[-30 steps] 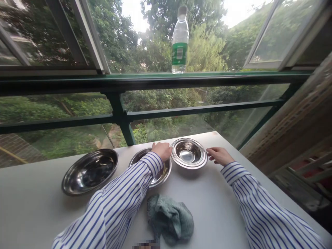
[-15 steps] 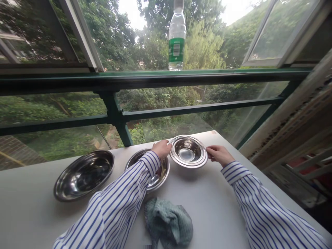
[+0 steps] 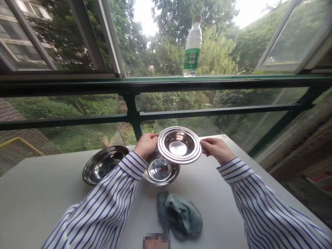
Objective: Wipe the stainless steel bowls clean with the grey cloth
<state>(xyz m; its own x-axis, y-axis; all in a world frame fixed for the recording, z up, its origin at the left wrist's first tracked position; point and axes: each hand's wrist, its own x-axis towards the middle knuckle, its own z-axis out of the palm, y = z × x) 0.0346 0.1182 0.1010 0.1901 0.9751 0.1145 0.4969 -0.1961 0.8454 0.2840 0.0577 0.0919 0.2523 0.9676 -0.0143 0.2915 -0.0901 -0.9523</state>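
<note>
A small wide-rimmed steel bowl (image 3: 193, 155) is raised above the table, gripped at opposite sides of its rim. My left hand (image 3: 147, 145) pinches the left edge, and my right hand (image 3: 216, 148) has thumb and fingers closed on the right edge. Beneath and partly behind it, a medium steel bowl (image 3: 160, 171) rests on the table, its far part covered. To the left stands a larger steel bowl (image 3: 103, 164), its right side partly hidden by my left sleeve. A crumpled grey-green cloth (image 3: 180, 214) lies in front of the bowls.
The white table (image 3: 52, 186) ends against a window with a dark green railing (image 3: 166, 83). On the railing's top stands a clear plastic bottle (image 3: 193, 48) with a green label. A blurred, pixelated patch sits at the bottom edge.
Both hands have lifted the small bowl and carried it left, partly over the medium bowl. My view has turned slightly left, so the background has shifted right.
</note>
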